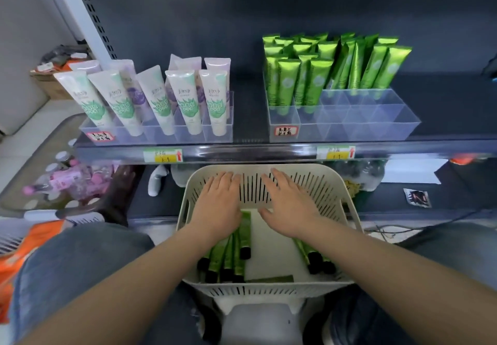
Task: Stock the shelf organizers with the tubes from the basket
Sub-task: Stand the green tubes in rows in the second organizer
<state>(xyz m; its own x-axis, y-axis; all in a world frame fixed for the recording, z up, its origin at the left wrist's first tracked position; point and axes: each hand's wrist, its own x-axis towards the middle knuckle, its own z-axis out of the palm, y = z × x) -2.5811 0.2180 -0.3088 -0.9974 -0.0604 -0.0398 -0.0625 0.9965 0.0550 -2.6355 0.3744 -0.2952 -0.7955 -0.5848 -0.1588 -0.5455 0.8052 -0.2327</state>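
In the cream slotted basket (252, 170) below the shelf edge (242, 152), green tubes with black caps lie flat: a cluster on the left (231, 253) with caps toward the person, a smaller group on the right (312, 256), and one tube (271, 279) lying crosswise against the near wall. Both hands reach in palm down with fingers straight and lightly spread, gripping nothing. The left hand (217, 199) is over the far ends of the left cluster, and the right hand (290, 205) is over the far ends of the right group; whether either palm touches the tubes cannot be told. The fingertips of both hands reach up along the basket's far slotted wall.

On the shelf above, the clear right organizer (376, 127) holds upright green tubes (322, 70) in its back rows and its left compartments, and carries a red-bordered handwritten label (286, 131) at its front left corner. Well apart to the left, a second clear organizer (161, 133) holds white tubes (183, 97) printed in green or purple, some of them leaning left. Two yellow price labels (163, 155) sit on the shelf edge, one below each organizer. Pink bottles (70, 178) lie low at the left, and an orange package (27, 253) is beside the person's knee
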